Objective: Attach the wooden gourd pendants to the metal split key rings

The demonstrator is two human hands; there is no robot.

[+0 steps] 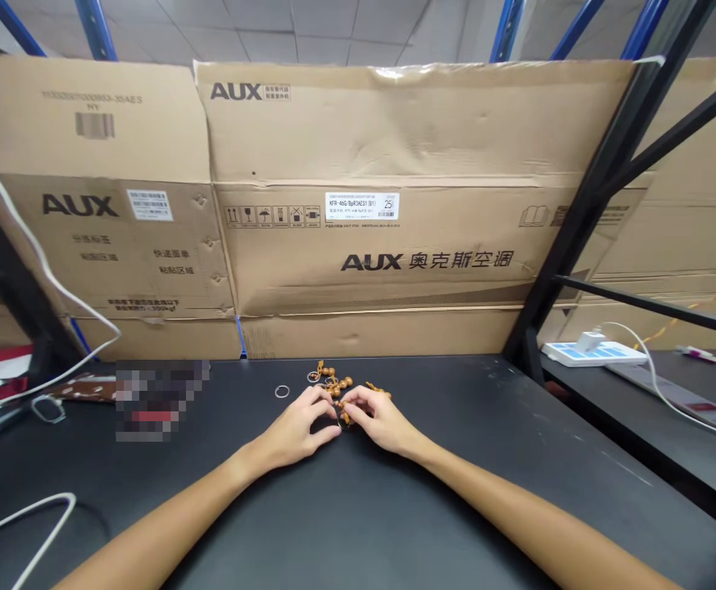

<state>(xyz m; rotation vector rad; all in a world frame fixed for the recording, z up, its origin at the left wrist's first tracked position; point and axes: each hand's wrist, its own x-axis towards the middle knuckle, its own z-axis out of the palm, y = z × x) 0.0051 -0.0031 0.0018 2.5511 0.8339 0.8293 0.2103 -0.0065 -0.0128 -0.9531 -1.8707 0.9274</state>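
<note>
Flattened AUX cartons (364,246) stand against a blue rack (95,29), closing off the far edge of the black desk (456,492). A power strip (595,354) sits off to the right. Beside a loose metal ring (282,392), the right hand (379,419) pinches amber wooden beads (337,389) with its fingertips together; the left hand (293,428) curls in close, clamped or not, unclear.
</note>
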